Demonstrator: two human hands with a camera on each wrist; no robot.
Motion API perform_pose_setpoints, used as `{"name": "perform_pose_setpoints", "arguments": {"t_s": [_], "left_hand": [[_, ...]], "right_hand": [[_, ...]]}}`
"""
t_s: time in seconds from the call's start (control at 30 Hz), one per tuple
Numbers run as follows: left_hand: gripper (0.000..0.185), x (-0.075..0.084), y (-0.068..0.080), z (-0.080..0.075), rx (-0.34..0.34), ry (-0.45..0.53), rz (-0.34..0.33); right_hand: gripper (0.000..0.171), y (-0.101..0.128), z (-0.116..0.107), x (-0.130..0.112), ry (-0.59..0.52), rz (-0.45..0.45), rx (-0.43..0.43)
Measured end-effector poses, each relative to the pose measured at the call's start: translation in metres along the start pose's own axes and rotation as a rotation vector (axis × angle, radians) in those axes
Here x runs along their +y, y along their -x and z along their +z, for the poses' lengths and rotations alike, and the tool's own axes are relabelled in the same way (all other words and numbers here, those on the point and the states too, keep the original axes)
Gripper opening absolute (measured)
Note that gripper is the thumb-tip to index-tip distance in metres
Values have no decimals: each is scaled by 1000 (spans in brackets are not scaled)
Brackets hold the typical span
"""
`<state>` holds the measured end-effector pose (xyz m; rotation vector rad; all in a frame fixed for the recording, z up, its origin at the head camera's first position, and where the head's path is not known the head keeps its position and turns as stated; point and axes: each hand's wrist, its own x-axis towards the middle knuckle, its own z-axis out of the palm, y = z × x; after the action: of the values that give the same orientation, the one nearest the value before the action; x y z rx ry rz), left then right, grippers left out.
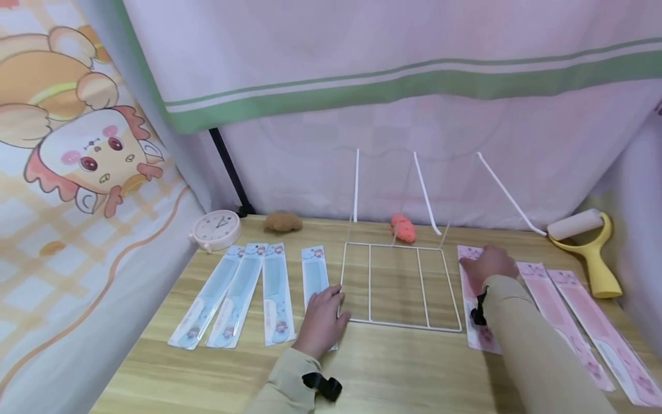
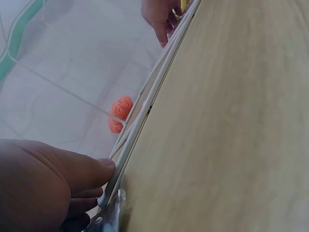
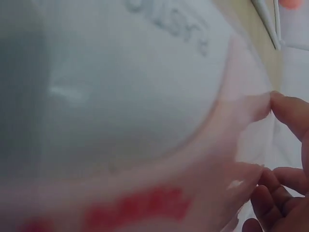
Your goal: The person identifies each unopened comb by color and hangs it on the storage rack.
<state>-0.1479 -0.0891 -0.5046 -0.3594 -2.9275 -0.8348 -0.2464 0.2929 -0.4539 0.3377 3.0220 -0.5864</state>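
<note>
My left hand (image 1: 322, 323) is at the left front corner of a white wire rack (image 1: 398, 325). In the left wrist view its thumb (image 2: 104, 169) presses on the wire with fingers curled beneath. A slim blue package (image 1: 314, 270) with a comb-like shape inside lies partly under this hand. My right hand (image 1: 488, 265) grips the upper part of a pink package (image 1: 482, 339), right of the rack. In the right wrist view, thumb and fingertips meet the clear edge of the package (image 3: 159, 121), which fills most of that view.
Several blue packages (image 1: 276, 287) lie to the left, two pink packages (image 1: 595, 310) to the right. A pink clock (image 1: 216, 230), a brown lump (image 1: 283, 222), a coral yarn ball (image 1: 403, 229) and a yellow-handled lint roller (image 1: 595, 253) line the back, before a curtain (image 1: 310, 172).
</note>
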Motion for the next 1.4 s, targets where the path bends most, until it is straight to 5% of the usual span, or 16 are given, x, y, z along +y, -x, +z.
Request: {"name": "perform_pose_setpoints", "arguments": {"t_s": [0.17,0.43,0.6,0.83,1.13,1.4], "left_hand": [[45,2,2,2,-16,5,-3],[44,3,2,1,-13,0,12],[44,3,1,3,-31,13,15],[44,4,1,1,-14,9,32],[43,2,0,-1,0,21,34],[44,-1,0,0,4,5,20]], "right_hand": [[77,4,-3,7,-126,64,-113],[48,-25,2,31,-108,-2,-252],[48,-33,5,45,-143,-15,-292],[64,-33,4,49,-186,-39,-189],[46,-17,1,39,-425,18,-2],[44,-5,1,26,-532,-4,111]]}}
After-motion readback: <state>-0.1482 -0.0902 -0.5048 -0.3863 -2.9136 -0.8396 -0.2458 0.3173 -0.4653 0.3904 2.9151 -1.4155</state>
